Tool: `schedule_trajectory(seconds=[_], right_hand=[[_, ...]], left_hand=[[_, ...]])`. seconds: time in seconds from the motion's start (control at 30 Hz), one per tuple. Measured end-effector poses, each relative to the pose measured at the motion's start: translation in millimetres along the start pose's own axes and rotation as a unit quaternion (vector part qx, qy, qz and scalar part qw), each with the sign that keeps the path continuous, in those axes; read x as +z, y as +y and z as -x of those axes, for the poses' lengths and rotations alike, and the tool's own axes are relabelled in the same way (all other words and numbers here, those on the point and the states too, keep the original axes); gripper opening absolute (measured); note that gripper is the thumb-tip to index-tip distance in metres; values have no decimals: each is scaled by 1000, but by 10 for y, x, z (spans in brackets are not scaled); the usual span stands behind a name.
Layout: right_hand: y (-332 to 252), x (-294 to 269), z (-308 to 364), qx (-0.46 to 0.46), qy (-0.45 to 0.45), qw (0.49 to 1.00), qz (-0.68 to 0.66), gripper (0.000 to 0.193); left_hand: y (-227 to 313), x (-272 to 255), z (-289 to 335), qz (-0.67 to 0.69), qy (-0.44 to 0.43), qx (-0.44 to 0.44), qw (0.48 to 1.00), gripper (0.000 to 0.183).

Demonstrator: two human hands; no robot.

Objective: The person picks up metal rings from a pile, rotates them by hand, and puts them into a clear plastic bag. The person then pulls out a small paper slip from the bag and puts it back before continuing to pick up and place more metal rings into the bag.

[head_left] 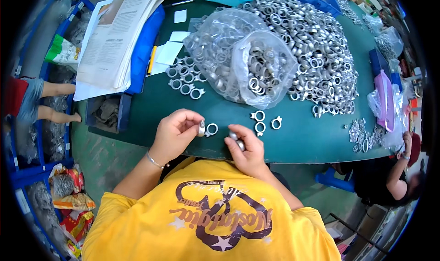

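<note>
Near the front edge of the green table, my left hand (176,131) pinches a metal ring (201,128) between thumb and fingers. Another metal ring with a small lug (211,130) lies on the table just right of it. My right hand (248,150) is closed around rounded metal rings (238,141), partly hidden by the fingers. Beyond the right hand, a few loose rings (259,122) lie on the tabletop. Farther back stands an open clear plastic bag (285,73) with many rings inside, against a large heap of metal rings (316,45).
A small group of rings (187,77) lies left of the bag, near white paper slips (169,53). Newspapers (110,41) rest on a blue bin (149,45). Smaller metal parts (365,135) and a pink tray (384,98) are at the right, where another person (389,181) sits.
</note>
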State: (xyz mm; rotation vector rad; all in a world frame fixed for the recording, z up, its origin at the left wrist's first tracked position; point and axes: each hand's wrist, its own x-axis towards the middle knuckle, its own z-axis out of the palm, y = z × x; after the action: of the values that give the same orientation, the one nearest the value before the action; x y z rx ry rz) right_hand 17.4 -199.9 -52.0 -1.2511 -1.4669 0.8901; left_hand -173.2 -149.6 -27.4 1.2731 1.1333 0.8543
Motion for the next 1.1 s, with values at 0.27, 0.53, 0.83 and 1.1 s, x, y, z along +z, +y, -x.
schedule_trajectory(seconds=[0.27, 0.53, 0.83, 1.1], right_hand=[[53, -8, 38, 9, 5, 1000, -7, 28], [122, 14, 79, 28, 28, 998, -52, 29], [16, -39, -44, -75, -28, 997, 19, 21], [26, -39, -58, -40, 22, 999, 8, 22]], left_hand=[[109, -74, -35, -192, -16, 60, 979, 9], [5, 148, -90, -271, -60, 118, 953, 20], [23, 221, -95, -386, -102, 156, 904, 29], [39, 233, -93, -403, -70, 148, 901, 28]])
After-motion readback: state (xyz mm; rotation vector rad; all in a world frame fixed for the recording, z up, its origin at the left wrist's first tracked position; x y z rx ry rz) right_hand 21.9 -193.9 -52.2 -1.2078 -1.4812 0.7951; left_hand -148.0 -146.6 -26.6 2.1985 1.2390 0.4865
